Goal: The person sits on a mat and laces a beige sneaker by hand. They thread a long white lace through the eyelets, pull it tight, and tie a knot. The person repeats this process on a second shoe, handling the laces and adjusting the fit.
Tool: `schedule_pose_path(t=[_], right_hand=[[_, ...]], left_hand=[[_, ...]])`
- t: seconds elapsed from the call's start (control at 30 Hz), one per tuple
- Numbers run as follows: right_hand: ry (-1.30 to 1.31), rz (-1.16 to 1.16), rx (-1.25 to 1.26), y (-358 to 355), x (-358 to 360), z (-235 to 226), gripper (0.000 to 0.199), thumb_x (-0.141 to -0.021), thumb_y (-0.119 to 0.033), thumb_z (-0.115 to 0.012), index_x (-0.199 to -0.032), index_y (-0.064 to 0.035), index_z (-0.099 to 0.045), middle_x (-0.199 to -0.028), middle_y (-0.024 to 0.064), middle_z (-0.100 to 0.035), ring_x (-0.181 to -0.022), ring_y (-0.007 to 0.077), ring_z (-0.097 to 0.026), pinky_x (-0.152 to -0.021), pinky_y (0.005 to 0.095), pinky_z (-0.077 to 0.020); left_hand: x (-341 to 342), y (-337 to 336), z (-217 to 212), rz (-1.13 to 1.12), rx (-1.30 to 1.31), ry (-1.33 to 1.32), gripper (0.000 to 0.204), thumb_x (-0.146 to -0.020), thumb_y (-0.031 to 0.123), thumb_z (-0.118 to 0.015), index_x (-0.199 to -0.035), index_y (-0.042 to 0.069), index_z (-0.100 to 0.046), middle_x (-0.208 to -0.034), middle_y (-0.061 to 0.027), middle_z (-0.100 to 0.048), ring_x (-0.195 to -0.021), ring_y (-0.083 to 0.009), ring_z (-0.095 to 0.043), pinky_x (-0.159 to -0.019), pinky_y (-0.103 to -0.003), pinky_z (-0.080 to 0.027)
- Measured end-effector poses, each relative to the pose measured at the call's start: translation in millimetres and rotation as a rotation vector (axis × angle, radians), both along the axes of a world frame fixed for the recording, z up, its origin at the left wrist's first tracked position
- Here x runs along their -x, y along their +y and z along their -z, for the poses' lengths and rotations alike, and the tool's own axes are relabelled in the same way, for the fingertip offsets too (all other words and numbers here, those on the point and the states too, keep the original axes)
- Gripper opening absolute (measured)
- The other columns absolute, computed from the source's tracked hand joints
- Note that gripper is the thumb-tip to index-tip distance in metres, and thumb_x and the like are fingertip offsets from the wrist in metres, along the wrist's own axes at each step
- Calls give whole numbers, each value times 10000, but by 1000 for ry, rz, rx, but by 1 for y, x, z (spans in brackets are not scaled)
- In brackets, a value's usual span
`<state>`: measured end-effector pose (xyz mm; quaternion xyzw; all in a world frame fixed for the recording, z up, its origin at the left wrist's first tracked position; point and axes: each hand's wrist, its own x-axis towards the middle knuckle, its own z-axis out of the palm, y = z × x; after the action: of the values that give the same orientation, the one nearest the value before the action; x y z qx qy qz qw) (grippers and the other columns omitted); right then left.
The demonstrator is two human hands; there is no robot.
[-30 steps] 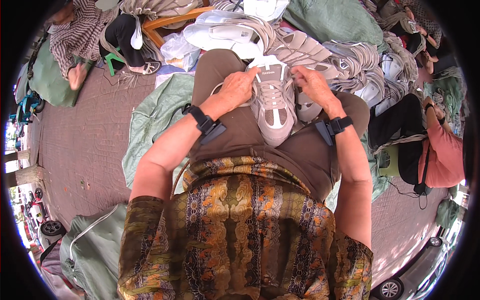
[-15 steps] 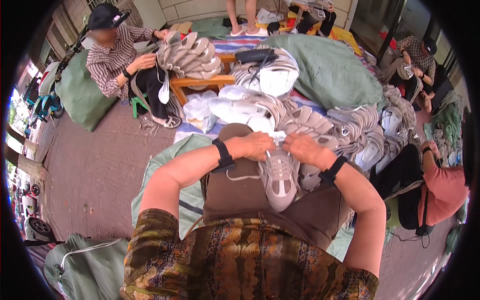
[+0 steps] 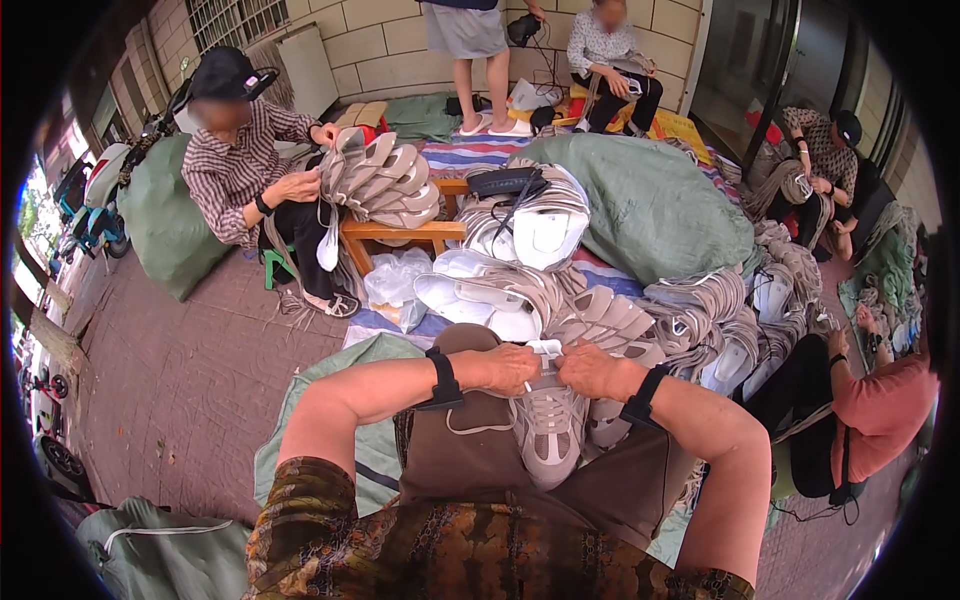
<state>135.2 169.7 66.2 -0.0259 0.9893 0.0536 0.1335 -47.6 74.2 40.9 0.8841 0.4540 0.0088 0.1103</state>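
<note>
Shoe (image 3: pixel 548 430): a grey sneaker lying on the person's brown-clad lap (image 3: pixel 460 470), just below the middle of the view. Its long axis runs from 12 to 6 o'clock, toe toward the person at 6, tongue and heel end away at 12. A loose lace (image 3: pixel 470 428) loops off it toward 9 o'clock across the lap.

Both hands meet at the shoe's 12 o'clock end. The left hand (image 3: pixel 510 366) has its grip pinched narrow on the white tongue (image 3: pixel 545 349); the right hand (image 3: pixel 590 368) has its grip closed on the same spot from 3 o'clock, fingertips nearly touching those of the left. Each wrist carries a black band (image 3: pixel 443 378).

Beyond the hands, at 12 to 2 o'clock, lie heaps of grey shoe uppers (image 3: pixel 600 315) and white soles (image 3: pixel 480 295), with a big green sack (image 3: pixel 650 205) behind them. At 10 o'clock a person in a checked shirt (image 3: pixel 235 170) sits by a wooden bench (image 3: pixel 400 232) stacked with more uppers. At 3 o'clock sits a person in a pink top (image 3: pixel 885 410). A green cloth (image 3: pixel 350 370) lies on the paved floor (image 3: pixel 190 370) at 9 o'clock of the lap.
</note>
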Motion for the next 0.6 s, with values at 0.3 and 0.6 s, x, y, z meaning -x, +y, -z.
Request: schedule_pose_path(t=[0.3,0.6], right_hand=[[53,-119,-10,12,-5,20,120,-733,-80,-568,-802,-50,-662,-930,99,-607,-980,271,-583,-759,382,-512],[-182,235,99,0,9,3,191,-767,-88,-566,-907,-21,-676,-1007,143,-608,-1049,311,-548,-799,431,-486]], left_hand=[[-5,3,-3,49,-24,110,163,-689,46,-606,-832,-13,-657,-894,-170,-622,-889,-327,-599,-732,-409,-510],[-14,8,-18,-262,304,79,186,-743,122,-590,-867,7,-666,-963,-174,-656,-916,-329,-622,-755,-430,-497]])
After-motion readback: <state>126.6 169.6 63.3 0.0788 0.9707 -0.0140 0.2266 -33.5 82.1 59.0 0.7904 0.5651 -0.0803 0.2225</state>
